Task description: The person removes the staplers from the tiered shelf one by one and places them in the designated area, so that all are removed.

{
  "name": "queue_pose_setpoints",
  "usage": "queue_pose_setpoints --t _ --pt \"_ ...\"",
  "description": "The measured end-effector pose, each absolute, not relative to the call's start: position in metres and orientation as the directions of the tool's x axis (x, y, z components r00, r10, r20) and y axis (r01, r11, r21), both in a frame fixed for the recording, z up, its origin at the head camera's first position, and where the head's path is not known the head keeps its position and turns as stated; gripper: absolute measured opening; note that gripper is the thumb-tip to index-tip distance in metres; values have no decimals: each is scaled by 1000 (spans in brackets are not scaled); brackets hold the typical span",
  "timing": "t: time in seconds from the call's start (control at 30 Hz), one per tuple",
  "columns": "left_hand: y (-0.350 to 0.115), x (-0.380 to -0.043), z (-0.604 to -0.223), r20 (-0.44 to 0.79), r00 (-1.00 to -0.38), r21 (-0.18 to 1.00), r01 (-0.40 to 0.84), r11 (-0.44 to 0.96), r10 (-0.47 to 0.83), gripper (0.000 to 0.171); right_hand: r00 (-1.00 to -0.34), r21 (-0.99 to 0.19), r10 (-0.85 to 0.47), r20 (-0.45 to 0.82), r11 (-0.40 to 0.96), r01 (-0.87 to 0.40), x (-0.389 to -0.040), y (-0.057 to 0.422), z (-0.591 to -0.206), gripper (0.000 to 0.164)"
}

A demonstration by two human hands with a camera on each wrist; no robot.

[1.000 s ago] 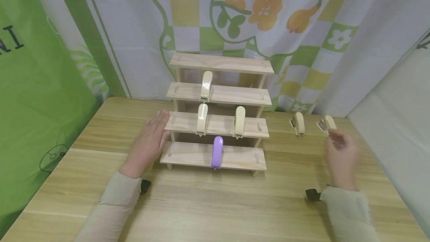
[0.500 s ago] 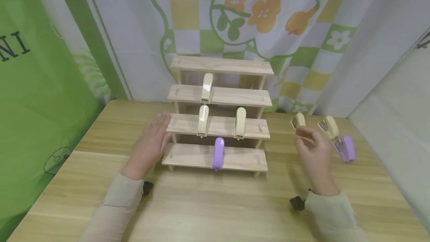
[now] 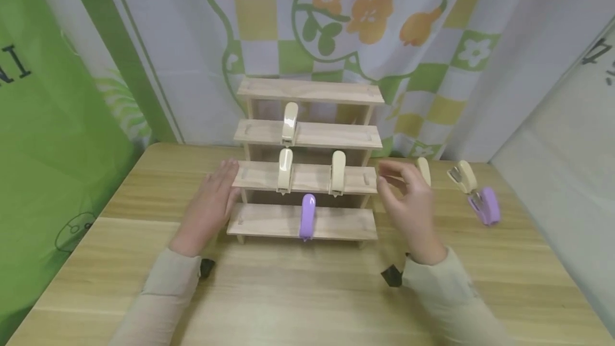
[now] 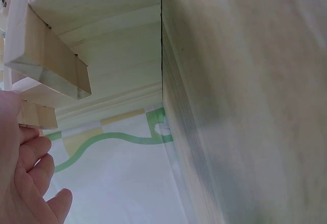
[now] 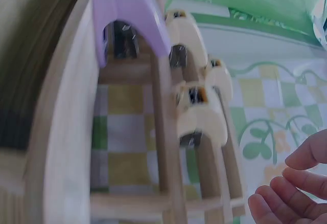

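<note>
Left hand (image 3: 206, 210), at left, and right hand (image 3: 410, 207), right of centre, have grips apart; swinging left carelessly, the right could knock down the nearby curved cream plastic stapler (image 3: 338, 173)

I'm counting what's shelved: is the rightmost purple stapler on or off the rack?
Off. In the head view, that purple stapler sits on the table, right of the rack and apart from it.
</note>
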State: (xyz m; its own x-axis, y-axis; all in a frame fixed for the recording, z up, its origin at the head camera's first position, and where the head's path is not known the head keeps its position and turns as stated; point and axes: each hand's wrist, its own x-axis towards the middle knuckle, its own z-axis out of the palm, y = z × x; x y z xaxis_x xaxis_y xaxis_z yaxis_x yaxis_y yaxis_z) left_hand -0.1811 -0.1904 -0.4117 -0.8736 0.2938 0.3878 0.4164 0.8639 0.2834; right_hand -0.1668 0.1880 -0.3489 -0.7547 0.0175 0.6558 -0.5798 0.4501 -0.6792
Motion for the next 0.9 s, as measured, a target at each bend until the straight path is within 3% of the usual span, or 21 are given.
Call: queue_pose_setpoints --t 0.4,0.7,0.9 --pt "-190 -180 -412 371 -879 283 414 865 299 59 -790 -745 8 612 342 -573 -172 135 -333 30" --pt "-191 -182 -414 394 -869 279 425 861 301 59 -877 -861 -1 481 187 -473 -185 108 -320 33" --pt "-191 -182 -415 405 -862 275 433 858 305 59 -890 -869 -14 456 211 -448 -194 94 -311 32"
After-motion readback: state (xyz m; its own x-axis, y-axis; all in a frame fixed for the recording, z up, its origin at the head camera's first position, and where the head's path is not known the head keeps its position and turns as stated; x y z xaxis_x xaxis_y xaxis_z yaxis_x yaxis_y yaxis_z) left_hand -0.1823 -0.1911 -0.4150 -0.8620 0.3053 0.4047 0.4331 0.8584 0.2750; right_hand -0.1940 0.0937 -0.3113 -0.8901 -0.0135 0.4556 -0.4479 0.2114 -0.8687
